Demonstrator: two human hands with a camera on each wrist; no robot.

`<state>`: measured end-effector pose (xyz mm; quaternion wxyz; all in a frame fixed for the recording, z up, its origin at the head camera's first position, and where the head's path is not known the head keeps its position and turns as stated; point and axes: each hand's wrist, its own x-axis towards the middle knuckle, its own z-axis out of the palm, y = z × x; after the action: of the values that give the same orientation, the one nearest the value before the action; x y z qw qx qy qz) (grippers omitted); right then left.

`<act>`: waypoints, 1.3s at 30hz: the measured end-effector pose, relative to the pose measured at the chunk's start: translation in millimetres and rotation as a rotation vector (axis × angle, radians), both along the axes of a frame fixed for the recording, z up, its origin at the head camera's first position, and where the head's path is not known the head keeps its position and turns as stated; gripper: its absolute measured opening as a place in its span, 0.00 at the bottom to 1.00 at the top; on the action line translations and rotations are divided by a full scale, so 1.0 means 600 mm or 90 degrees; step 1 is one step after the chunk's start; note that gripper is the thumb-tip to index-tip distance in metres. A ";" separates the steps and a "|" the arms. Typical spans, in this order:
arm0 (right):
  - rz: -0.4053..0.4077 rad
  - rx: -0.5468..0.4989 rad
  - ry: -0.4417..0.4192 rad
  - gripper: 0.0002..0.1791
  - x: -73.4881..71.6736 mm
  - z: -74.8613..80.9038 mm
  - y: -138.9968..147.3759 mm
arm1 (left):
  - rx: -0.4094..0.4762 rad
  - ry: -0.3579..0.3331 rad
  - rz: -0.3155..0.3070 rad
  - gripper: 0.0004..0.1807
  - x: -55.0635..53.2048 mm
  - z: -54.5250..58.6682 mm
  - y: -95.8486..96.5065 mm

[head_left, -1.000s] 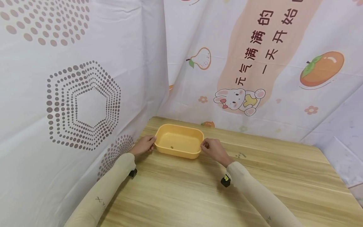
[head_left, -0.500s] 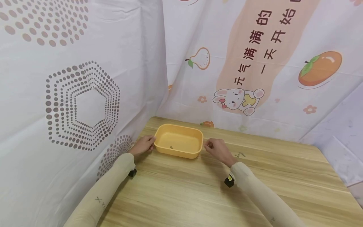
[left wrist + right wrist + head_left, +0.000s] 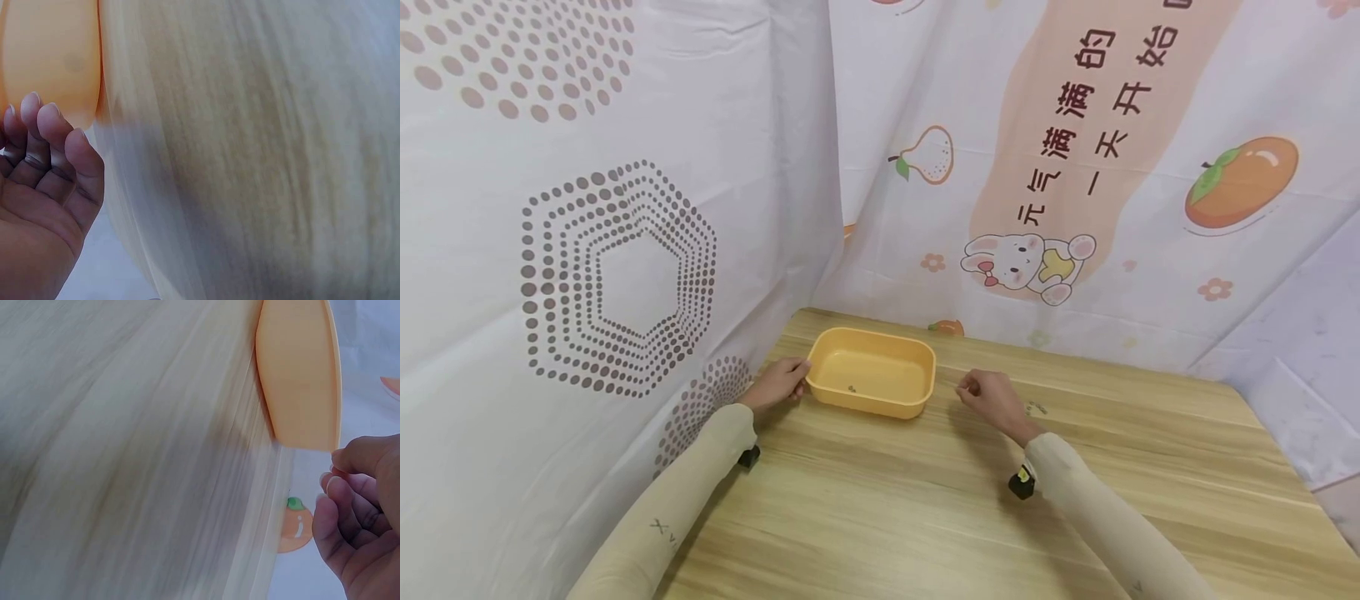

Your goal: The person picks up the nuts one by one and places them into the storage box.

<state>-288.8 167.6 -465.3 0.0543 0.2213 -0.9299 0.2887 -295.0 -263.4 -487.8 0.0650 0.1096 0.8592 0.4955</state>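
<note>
At the fingertips of the left hand (image 3: 778, 384) sits the yellow bin (image 3: 871, 404), its nearest end met by the thumb at the rim and curled fingers against the outer wall; the hold looks light, likely meant to steady the bin, since it rests flat on the wooden table (image 3: 880, 492). To the right of that grip, inside the bin by its front wall, lie a few small bits (image 3: 852, 389), too tiny to name. Past the bin's other end, and apart from it, hangs the right hand (image 3: 995, 400), thumb and forefinger tips drawn together, the other fingers loosely bent; whether anything minute is pinched there I cannot tell. Just beside this hand, on its right, a scatter of small pieces (image 3: 1037, 407) lies on the table, seemingly kept within its easy reach, while the bin faces up between both hands, handy to either.
</note>
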 end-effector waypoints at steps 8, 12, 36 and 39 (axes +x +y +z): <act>-0.011 0.006 0.008 0.03 0.001 -0.012 0.030 | -0.013 -0.007 -0.001 0.19 -0.004 -0.001 -0.001; -0.020 0.010 0.012 0.03 0.004 -0.014 0.041 | -0.008 -0.002 0.002 0.19 -0.002 0.003 0.001; -0.050 0.023 0.013 0.02 0.014 -0.034 0.120 | -0.006 0.000 0.011 0.19 0.005 0.003 0.001; -0.057 0.024 0.019 0.02 0.018 -0.038 0.129 | -0.010 0.006 0.010 0.19 0.005 0.001 0.002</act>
<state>-278.1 245.1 -487.9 0.0765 0.1849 -0.9431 0.2654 -292.1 -262.4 -487.0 0.0584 0.1048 0.8643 0.4885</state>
